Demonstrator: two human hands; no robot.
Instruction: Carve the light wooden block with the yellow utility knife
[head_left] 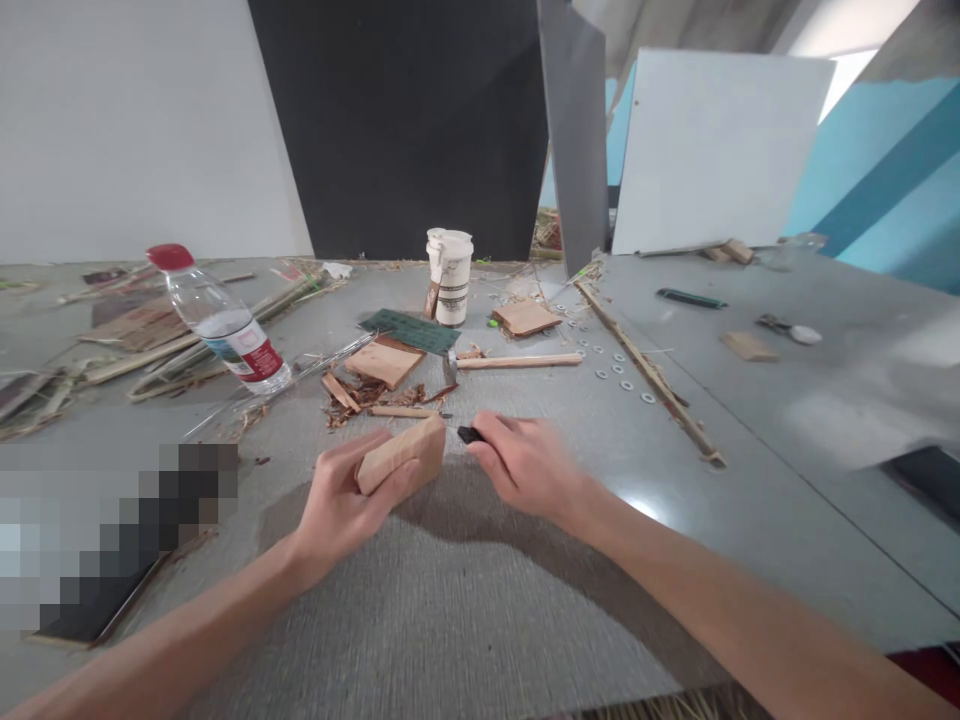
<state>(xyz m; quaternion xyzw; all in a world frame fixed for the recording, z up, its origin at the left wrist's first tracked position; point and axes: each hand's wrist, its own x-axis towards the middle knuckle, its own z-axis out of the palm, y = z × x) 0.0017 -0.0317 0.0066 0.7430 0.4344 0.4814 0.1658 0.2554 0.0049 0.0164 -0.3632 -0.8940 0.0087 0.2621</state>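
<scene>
A pale wooden block (409,455) is gripped in my left hand (352,490), thumb on its near side and fingers over the back. Just to the right, my right hand (517,460) is closed on a small black piece (470,435); its kind cannot be made out. A narrow gap separates the black piece from the block. Beyond my hands lie a thin wooden-handled tool (401,412), a hammer (517,362) with a light wooden handle, and a flat wooden piece (386,362) among brown shavings. A dark green sheet (411,330) partly overlaps that piece.
A red-capped water bottle (244,350) stands at left, near split bamboo strips (176,350). A white cup (452,275) stands at the back. Several metal washers (617,370) lie beside a long bamboo strip (652,370). A utility knife (691,298) rests farther right.
</scene>
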